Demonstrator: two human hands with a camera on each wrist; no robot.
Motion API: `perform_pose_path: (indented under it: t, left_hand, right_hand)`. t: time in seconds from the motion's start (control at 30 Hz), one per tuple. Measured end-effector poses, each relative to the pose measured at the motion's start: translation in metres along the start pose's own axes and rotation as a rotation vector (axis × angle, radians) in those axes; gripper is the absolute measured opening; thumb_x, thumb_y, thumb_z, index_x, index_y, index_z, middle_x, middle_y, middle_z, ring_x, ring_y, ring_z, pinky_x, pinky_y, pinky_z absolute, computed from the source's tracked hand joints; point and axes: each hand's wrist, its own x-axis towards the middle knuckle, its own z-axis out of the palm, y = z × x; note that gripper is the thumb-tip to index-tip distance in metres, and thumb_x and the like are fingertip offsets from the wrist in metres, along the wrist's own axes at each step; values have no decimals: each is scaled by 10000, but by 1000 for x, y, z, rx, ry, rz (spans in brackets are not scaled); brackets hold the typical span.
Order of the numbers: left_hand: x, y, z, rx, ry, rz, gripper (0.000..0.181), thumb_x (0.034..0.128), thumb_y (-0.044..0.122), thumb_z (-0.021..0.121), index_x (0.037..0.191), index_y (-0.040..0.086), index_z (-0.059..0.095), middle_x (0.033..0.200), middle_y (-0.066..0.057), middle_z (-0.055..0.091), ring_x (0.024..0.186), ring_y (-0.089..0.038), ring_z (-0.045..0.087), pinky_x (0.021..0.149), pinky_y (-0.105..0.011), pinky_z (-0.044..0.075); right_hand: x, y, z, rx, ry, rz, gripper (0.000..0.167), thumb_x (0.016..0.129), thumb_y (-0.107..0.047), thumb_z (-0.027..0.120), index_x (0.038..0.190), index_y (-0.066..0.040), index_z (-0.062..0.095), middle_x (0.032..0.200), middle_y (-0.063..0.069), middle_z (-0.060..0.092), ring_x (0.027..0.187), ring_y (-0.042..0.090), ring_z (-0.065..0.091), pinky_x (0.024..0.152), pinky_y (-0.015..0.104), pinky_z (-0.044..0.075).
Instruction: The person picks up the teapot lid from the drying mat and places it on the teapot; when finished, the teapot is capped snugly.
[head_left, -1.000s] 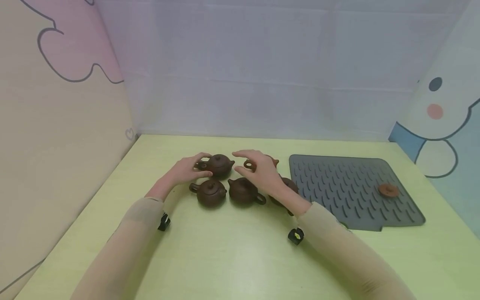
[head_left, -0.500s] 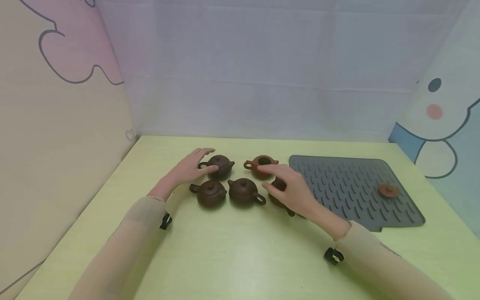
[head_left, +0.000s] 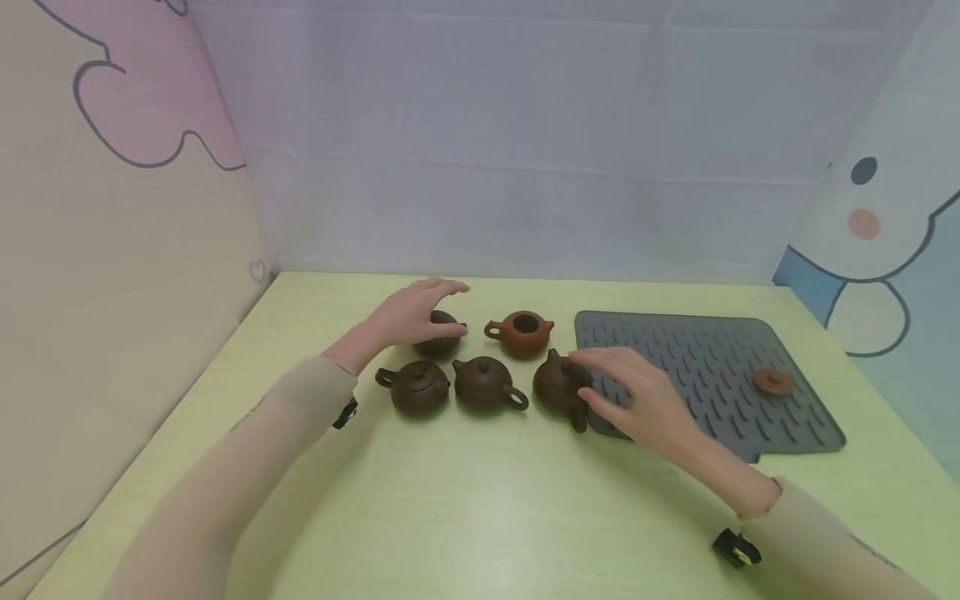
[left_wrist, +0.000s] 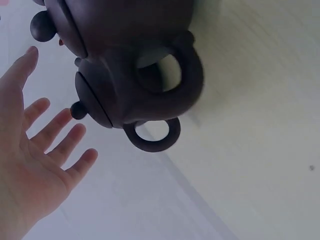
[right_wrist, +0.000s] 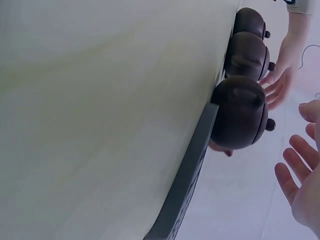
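My left hand (head_left: 408, 315) hovers over the back-left dark teapot (head_left: 438, 337), fingers spread, partly covering it. In the left wrist view that hand (left_wrist: 37, 165) is apart from the teapots' lid knobs and holds nothing. My right hand (head_left: 641, 396) is above the grey mat's left edge, beside the front-right dark teapot (head_left: 558, 383), thumb and fingers apart. The right wrist view shows its relaxed fingers (right_wrist: 295, 162) away from that teapot. Between them sit a front-left dark teapot (head_left: 418, 389), a front-middle one (head_left: 483, 383), and a lidless reddish-brown teapot (head_left: 523, 340).
A grey ridged mat (head_left: 697, 350) lies on the right side of the pale yellow table (head_left: 465, 508). On the mat rests a reddish-brown teapot lid (head_left: 772, 382). Printed cloth walls (head_left: 525, 150) stand behind and at both sides.
My right hand has moved right and toward me, from the reddish-brown teapot to beside the front-right one. My left hand has come off the back-left teapot's side and shifted over it.
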Motion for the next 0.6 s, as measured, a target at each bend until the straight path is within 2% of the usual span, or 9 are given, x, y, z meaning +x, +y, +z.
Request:
perform_pose_path:
  t: [0.17,0.3,0.4,0.53,0.6]
  left_hand:
    - [17,11,2,-15,-29,57,687,890,487,687,1463,191,451,1418,-97,555,1322,-278,527,1074,-499,438]
    - [29,20,6,-51,-62,81,682,890,455,702,1462,176,458,1429,-112,551,1321,-259,535,1086,-489,431]
    - [36,26,8,-50,-92,86,688,886,444,709,1467,179,453,1431,-113,551,1324,-242,533,1095,-479,425]
    - [42,33,8,-31,-134,91,701,881,420,721,1474,168,443,1419,-119,561,1323,-249,532,1092,-474,428]
    - [45,36,9,-24,-150,92,706,879,410,725,1476,161,440,1410,-125,569,1320,-260,534,1088,-474,431]
  right_hand:
    - [-14,8,-16,-58,-7,4,598,736,-47,827,1298,-137,644,1239,46,689,1143,224,610,902,362,497]
    - [-25,15,-28,-89,-2,7,634,713,-34,834,1307,-145,641,1231,55,693,1127,227,612,958,215,471]
    - [-31,21,-35,-105,6,-3,653,696,-24,841,1308,-136,641,1228,61,693,1115,235,613,1017,80,374]
    - [-40,34,-45,-129,-4,-24,684,680,-27,845,1322,-121,628,1231,76,687,1112,244,602,1059,44,296]
    - [-44,42,-51,-130,-13,-30,626,741,-88,828,1331,-114,620,1235,86,682,1119,242,590,1074,41,269]
